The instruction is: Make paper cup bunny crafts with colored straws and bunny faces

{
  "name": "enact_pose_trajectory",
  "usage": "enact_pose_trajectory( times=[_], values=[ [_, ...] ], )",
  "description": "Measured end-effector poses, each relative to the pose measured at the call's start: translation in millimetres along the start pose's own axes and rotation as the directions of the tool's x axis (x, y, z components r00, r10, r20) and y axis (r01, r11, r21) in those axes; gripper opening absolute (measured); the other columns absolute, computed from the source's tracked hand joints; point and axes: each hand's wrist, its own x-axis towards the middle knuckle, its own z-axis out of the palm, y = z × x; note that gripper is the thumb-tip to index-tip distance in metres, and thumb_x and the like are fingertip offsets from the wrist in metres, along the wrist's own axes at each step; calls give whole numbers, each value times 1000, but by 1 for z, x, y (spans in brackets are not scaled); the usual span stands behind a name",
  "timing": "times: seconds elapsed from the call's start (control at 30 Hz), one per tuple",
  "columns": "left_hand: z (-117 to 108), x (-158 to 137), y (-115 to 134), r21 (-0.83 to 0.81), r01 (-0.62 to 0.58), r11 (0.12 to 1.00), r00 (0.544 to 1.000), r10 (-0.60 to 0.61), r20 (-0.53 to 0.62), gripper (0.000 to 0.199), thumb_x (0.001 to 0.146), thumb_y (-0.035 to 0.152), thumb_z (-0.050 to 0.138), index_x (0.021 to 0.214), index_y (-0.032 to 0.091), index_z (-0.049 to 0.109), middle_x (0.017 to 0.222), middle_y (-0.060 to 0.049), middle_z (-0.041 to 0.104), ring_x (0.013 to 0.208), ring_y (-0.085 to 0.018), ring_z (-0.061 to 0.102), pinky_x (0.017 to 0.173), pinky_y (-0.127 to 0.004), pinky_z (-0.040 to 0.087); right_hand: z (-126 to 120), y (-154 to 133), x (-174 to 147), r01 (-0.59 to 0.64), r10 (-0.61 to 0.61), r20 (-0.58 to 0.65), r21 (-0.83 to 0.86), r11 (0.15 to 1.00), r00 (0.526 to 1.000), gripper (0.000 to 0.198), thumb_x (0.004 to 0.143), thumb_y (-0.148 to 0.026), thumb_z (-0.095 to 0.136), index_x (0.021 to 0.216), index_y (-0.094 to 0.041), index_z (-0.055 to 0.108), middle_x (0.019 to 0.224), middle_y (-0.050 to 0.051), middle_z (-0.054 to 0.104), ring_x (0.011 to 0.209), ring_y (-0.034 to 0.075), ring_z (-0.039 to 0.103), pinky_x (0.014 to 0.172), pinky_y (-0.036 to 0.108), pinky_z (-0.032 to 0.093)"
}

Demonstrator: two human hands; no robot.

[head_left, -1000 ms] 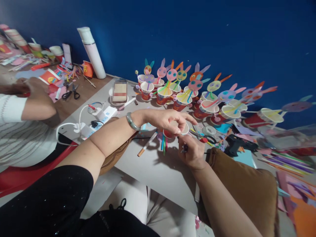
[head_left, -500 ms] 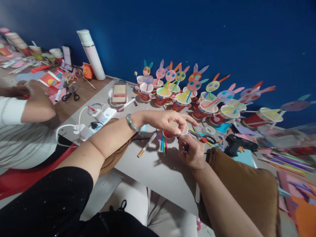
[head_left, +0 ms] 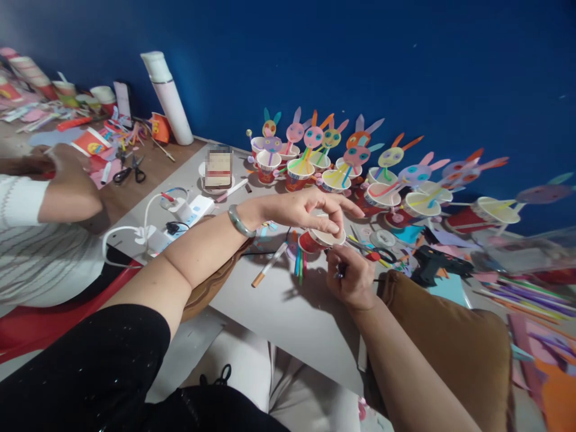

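On the grey table in front of me, a red and white paper cup (head_left: 306, 242) lies tipped, its pale rim towards my hands. Bright straws (head_left: 299, 265) and a purple paper shape stick out beside it. My left hand (head_left: 310, 211), with a bangle on the wrist, hovers over the cup's rim, thumb and fingers apart. My right hand (head_left: 351, 275) is closed just right of the cup, fingers curled. A small dark bit shows at its fingertips; I cannot make out what it is. A marker (head_left: 269, 265) with a brown end lies left of the cup.
Paper cups with rabbit faces (head_left: 314, 137) line the blue wall. A black glue gun (head_left: 438, 264), a tape roll (head_left: 381, 239) and a brown cushion (head_left: 450, 342) are right. Left are a power strip (head_left: 198, 210), a white flask (head_left: 167, 99), scissors (head_left: 130, 173) and another person's arm (head_left: 72, 192).
My left hand has lifted slightly away from my right fingertips, and its thumb and fingers have spread. More of the paper cup shows. The right hand stays closed in nearly the same place.
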Motion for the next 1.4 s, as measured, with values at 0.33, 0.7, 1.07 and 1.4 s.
enact_pose_trajectory(
  times=[0.33, 0.7, 1.07, 1.4],
  values=[
    [1, 2, -1, 51, 1, 999, 1000, -2, 15, 14, 74, 29, 83, 83, 18, 81, 144, -11, 64, 144, -29, 52, 127, -42, 32, -1, -1, 3, 11, -11, 8, 4, 1000, 1000, 44, 90, -7, 56, 133, -19, 54, 76, 1, 68, 58, 14, 63, 56, 26, 51],
    [4, 3, 0, -6, 21, 1000, 999, -21, 38, 22, 76, 39, 82, 77, 17, 76, 145, -12, 63, 143, -31, 53, 123, -46, 36, 1, 2, -4, 23, -23, 38, 0, 1000, 999, 35, 87, -10, 55, 121, -19, 58, 74, 1, 68, 58, 14, 60, 56, 25, 45],
    [9, 2, -7, -68, 44, 997, 984, -31, 177, 30, 86, 47, 71, 83, 17, 69, 154, -14, 54, 109, -23, 68, 96, -35, 55, 0, -2, -2, -49, 47, 50, 39, 998, 998, 28, 91, -14, 54, 116, -21, 62, 70, 0, 68, 53, 15, 62, 54, 27, 47],
    [3, 2, -4, 61, -31, 998, 1000, 31, 4, 23, 84, 39, 75, 93, 18, 78, 138, -13, 66, 137, -26, 57, 121, -41, 38, 4, 1, -3, 58, -59, -46, -18, 998, 997, 64, 90, -7, 55, 152, -17, 42, 79, 3, 68, 60, 16, 64, 56, 27, 54]
  ],
)
